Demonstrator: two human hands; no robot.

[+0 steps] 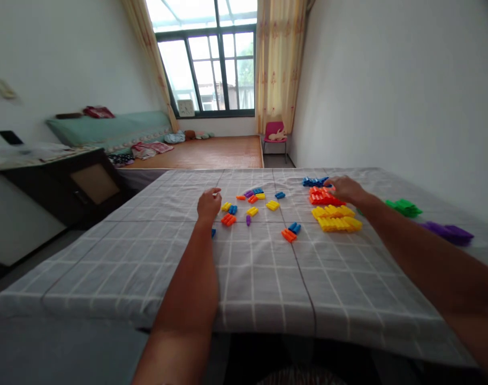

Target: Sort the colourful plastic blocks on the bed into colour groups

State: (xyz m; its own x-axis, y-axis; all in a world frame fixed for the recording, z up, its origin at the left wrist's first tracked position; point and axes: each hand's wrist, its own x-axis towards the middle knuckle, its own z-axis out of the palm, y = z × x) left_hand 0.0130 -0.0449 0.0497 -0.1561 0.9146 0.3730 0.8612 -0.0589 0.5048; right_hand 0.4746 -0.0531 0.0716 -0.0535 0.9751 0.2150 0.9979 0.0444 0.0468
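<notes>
My right hand (345,189) reaches over the far right of the table, its fingers pinched on a dark blue plastic piece at the end of the blue row (313,182). Just below its fingers lies an orange-red row (326,196) of similar small, peg-like pieces. Nearer to me is a yellow group (335,218) in two rows. My left hand (209,204) hovers by the left edge of the scattered pieces, thumb and forefinger apart, nothing visible between them. Closest to it are yellow pieces (226,206), blue pieces (233,210) and orange pieces (228,219).
A grey checked cloth (260,289) covers the table. Green pieces (403,207) and purple pieces (448,233) lie beyond my right forearm. Loose orange pieces (289,235) and a purple piece (248,220) lie mid-table. A white wall (396,96) rises on the right.
</notes>
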